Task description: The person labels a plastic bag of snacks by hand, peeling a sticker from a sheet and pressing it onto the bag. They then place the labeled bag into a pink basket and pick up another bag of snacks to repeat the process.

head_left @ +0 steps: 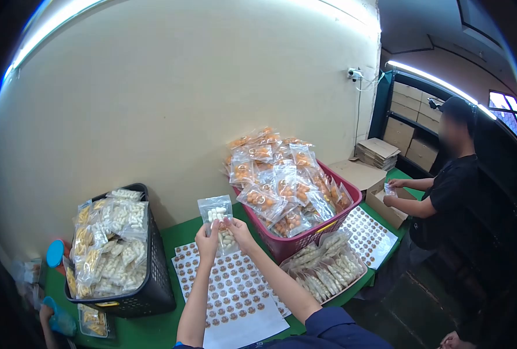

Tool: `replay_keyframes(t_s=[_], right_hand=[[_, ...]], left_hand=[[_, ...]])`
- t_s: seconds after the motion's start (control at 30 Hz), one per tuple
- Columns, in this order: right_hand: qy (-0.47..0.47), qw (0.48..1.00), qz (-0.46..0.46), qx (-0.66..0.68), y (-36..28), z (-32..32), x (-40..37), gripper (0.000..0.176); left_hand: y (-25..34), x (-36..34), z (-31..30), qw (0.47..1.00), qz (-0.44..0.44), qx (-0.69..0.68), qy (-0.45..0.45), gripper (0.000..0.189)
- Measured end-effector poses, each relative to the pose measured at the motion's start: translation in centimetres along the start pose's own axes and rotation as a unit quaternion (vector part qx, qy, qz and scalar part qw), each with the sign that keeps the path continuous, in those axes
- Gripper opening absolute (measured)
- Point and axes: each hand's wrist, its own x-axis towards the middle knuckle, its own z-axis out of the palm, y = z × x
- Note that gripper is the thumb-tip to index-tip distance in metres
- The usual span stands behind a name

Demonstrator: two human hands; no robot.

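Both my hands hold a clear zip bag of white pieces [216, 210] upright over the sticker sheets. My left hand [208, 239] grips its left side, thumb on the front. On the right side of the bag my right hand [240, 235] is closed, its thumb near a small round sticker. Beneath them, white sheets with rows of round stickers [229, 291] lie on the green table [180, 231]. To the right, a red basket [281, 247] is heaped with bags of orange pieces [262, 199].
A black basket [159, 285] of filled bags stands left, a tray of white-filled bags [326, 273] at right. Another sticker sheet [370, 237] lies beyond. A person in black [456, 186] works at a carton [389, 210]. Another person's hand [46, 314] shows at lower left.
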Motion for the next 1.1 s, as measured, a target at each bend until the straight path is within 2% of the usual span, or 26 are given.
replay_keyframes(t_s=[0.07, 0.17, 0.2, 0.23, 0.3, 0.4, 0.5, 0.53, 0.63, 0.77, 0.87, 0.93, 1.03, 1.1], right_hand=[[-0.002, 0.999, 0.031, -0.005, 0.2, 0.7, -0.4, 0.023], [-0.007, 0.998, 0.000, -0.062, 1.0, 0.3, 0.1, 0.023], [0.002, 0.998, -0.011, -0.067, 1.0, 0.3, 0.1, 0.022], [0.001, 1.000, -0.004, -0.019, 1.3, 0.1, 0.5, 0.022], [0.020, 0.999, -0.012, -0.035, 1.8, -0.3, 1.0, 0.022], [0.002, 0.997, -0.009, -0.074, 2.0, -0.9, 1.5, 0.021], [-0.044, 0.998, 0.022, -0.046, 1.0, -1.7, 1.2, 0.024], [-0.089, 0.994, 0.005, -0.070, 0.8, -2.2, 1.4, 0.027], [-0.128, 0.989, 0.071, -0.036, -1.4, -2.6, 0.6, 0.027], [-0.132, 0.985, 0.068, -0.091, -1.6, -3.5, 0.4, 0.027], [-0.135, 0.980, 0.123, -0.074, -1.8, -4.0, 0.2, 0.027], [-0.088, 0.992, 0.084, -0.023, -2.4, -3.8, 0.7, 0.027], [-0.052, 0.998, 0.039, -0.001, -2.7, -3.6, 2.3, 0.019], [-0.064, 0.997, 0.002, -0.030, -3.1, -3.1, 3.3, 0.015]], left_hand=[[0.1, -0.1, -0.4, 0.999, 0.029, 0.023, 0.017, 0.031], [-2.4, -0.1, -0.3, 0.996, 0.067, 0.041, 0.051, 0.031], [-3.0, -0.1, -0.1, 0.996, 0.068, 0.032, 0.057, 0.031], [-2.6, -0.2, 0.3, 0.998, 0.037, -0.002, 0.060, 0.032], [-3.1, 0.1, 0.5, 0.997, 0.034, 0.024, 0.061, 0.037], [-4.4, 0.5, 0.7, 0.999, -0.010, -0.024, 0.031, 0.037], [-4.5, 0.5, 0.4, 0.991, -0.029, -0.129, -0.030, 0.036], [-4.6, 0.5, 0.4, 0.997, 0.011, -0.072, -0.029, 0.035], [-4.0, 0.7, -0.4, 0.994, 0.027, 0.045, -0.091, 0.032], [-2.7, 0.2, -0.8, 0.992, 0.036, 0.038, -0.111, 0.029], [-4.8, 0.1, -1.0, 0.992, 0.026, 0.042, -0.118, 0.030], [-5.2, 0.2, -1.5, 0.988, 0.025, 0.075, -0.132, 0.031], [-3.9, -0.2, -1.4, 0.977, -0.079, 0.045, -0.192, 0.031], [-2.8, -0.1, -0.6, 0.983, -0.053, -0.059, -0.163, 0.029]])
